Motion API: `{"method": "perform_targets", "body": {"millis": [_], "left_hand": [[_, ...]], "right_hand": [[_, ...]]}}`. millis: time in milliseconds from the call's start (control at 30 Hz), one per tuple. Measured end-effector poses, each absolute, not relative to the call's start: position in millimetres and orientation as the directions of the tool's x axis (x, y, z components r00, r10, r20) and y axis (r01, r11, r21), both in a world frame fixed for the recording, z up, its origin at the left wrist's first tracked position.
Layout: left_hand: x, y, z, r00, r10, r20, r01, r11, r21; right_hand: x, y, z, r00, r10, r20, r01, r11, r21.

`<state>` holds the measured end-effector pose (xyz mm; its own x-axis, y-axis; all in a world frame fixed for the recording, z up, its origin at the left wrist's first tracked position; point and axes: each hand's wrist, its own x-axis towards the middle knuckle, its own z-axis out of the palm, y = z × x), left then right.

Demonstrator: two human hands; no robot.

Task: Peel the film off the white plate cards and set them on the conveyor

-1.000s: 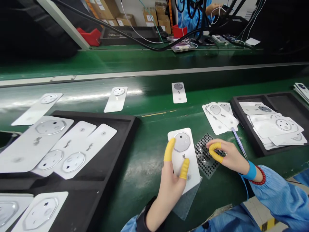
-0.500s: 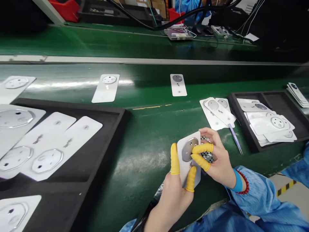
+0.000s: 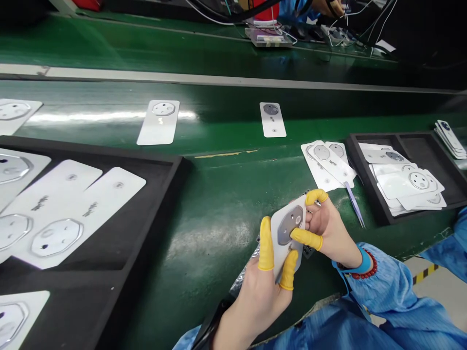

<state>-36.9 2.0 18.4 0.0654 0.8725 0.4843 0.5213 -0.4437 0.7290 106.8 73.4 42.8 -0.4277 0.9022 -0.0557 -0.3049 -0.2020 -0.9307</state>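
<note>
On the green desk [image 3: 219, 194], two hands pinch a white card [image 3: 281, 253]

At far left, a black foam tray [image 3: 91, 277] holds overlapping white cards [image 3: 58, 228], most with an embossed octagonal outline. Beyond its corner, a lone card [image 3: 158, 122] lies flat on the desk, and further right lies a narrower card with a grey disc [image 3: 272, 119].

At centre, the left hand [image 3: 259, 301] is closed around the lower part of the white card, which it tilts up off the desk. Two of its fingers wear yellow finger cots [image 3: 266, 245]. A crinkled clear film [image 3: 243, 277] shows just beside that hand. The card's grey octagonal patch [image 3: 292, 225] faces up.

The right hand [image 3: 328, 228] grips the card's right edge, one capped finger reaching the patch and another hooked over the top edge. A blue wristband [image 3: 365, 265] and red beads [image 3: 359, 272] circle that wrist.

Further right, slim tweezers [image 3: 354, 204] lie beside a loose pile of cards [image 3: 324, 163]. A second black tray [image 3: 368, 204] holds more cards [image 3: 408, 183], and a small stack of cards [image 3: 450, 140] sits past it.
</note>
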Motion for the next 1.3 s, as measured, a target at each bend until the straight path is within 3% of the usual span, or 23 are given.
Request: {"method": "perform_targets", "body": {"millis": [167, 333, 467, 567, 667, 733, 900, 1000, 1100, 1167, 1300], "left_hand": [[-40.4, 0.0, 17.4, 0.106, 0.906, 0.410, 0.423, -0.414, 0.806], [-40.4, -4.4, 15.2, 0.096, 0.983, 0.158, 0.196, -0.174, 0.965], [-38.9, -2.9, 18.4, 0.048, 0.998, 0.032, 0.073, -0.035, 0.997], [-44.7, 3.6, 22.5, -0.116, 0.993, 0.009, 0.066, -0.001, 0.998], [-58.4, 13.1, 25.7, -0.277, 0.960, 0.046, 0.177, 0.004, 0.984], [-67.7, 19.4, 26.1, -0.284, 0.959, -0.025, 0.234, 0.094, 0.968], [-71.8, 31.2, 22.3, -0.187, 0.961, -0.205, 0.320, 0.257, 0.912], [-62.0, 35.2, 23.4, -0.052, 0.951, -0.306, 0.184, 0.310, 0.933], [-51.5, 36.3, 28.4, 0.140, 0.893, -0.428, -0.071, 0.440, 0.895], [-46.9, 35.9, 31.3, 0.163, 0.866, -0.473, -0.143, 0.495, 0.857], [-44.9, 34.5, 31.0, 0.091, 0.865, -0.493, -0.189, 0.501, 0.845]], "right_hand": [[110.5, 71.2, 52.1, -0.461, 0.881, -0.108, -0.297, -0.268, -0.917], [107.3, 66.3, 59.6, -0.368, 0.925, -0.097, -0.286, -0.212, -0.934], [113.9, 67.4, 55.0, -0.367, 0.930, -0.016, -0.226, -0.106, -0.968], [137.4, 64.7, 40.7, -0.313, 0.944, 0.107, 0.097, 0.144, -0.985], [167.5, 56.0, 16.1, -0.403, 0.904, 0.142, 0.580, 0.372, -0.725], [182.2, 50.9, 1.0, -0.472, 0.871, 0.140, 0.690, 0.463, -0.556], [189.4, 54.6, 4.8, -0.504, 0.789, 0.352, 0.552, 0.607, -0.572], [186.7, 60.4, 28.8, -0.559, 0.711, 0.427, 0.467, 0.695, -0.547], [186.7, 66.8, 48.9, -0.692, 0.603, 0.397, 0.404, 0.779, -0.480], [185.3, 72.7, 56.6, -0.765, 0.560, 0.318, 0.358, 0.780, -0.512], [166.9, 80.0, 54.8, -0.682, 0.671, 0.291, 0.335, 0.640, -0.691]]}}
